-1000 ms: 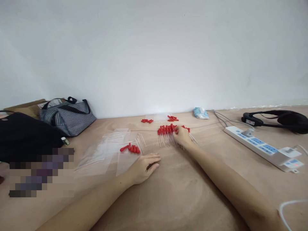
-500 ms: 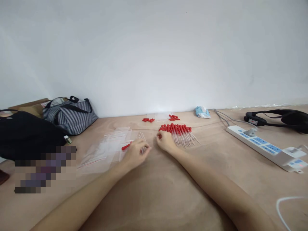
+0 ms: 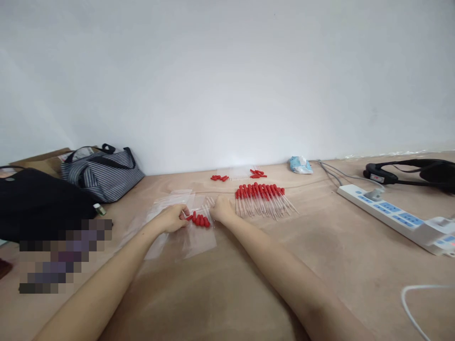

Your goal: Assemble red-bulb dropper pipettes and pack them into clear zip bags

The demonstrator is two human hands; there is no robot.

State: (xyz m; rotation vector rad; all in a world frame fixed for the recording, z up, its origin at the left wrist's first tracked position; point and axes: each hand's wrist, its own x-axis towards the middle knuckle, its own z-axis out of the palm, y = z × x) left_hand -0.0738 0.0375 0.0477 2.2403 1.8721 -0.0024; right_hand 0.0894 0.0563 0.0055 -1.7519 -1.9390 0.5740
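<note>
My left hand [image 3: 173,218] pinches a red rubber bulb [image 3: 189,218] at the left end of a small cluster of red rubber bulbs [image 3: 201,220]. These lie on clear plastic bags [image 3: 199,244]. My right hand [image 3: 223,209] is closed beside a few thin clear dropper tubes [image 3: 209,203]; its fingertips are hidden, so I cannot make out what they hold. Just right of it, several droppers with red bulbs [image 3: 261,192] lie side by side in a row, their clear tubes pointing toward me.
More loose red bulbs [image 3: 219,178] and clear tubes [image 3: 239,174] lie by the wall. On the right are a white power strip [image 3: 387,208], black headgear [image 3: 382,173] and a blue-white packet [image 3: 300,165]. A striped bag [image 3: 110,173], black bag [image 3: 46,203] and small bottle [image 3: 100,209] stand left.
My left hand has moved left onto a red bulb, uncovering the cluster. From the row of droppers, my right hand has shifted left to the loose clear tubes.
</note>
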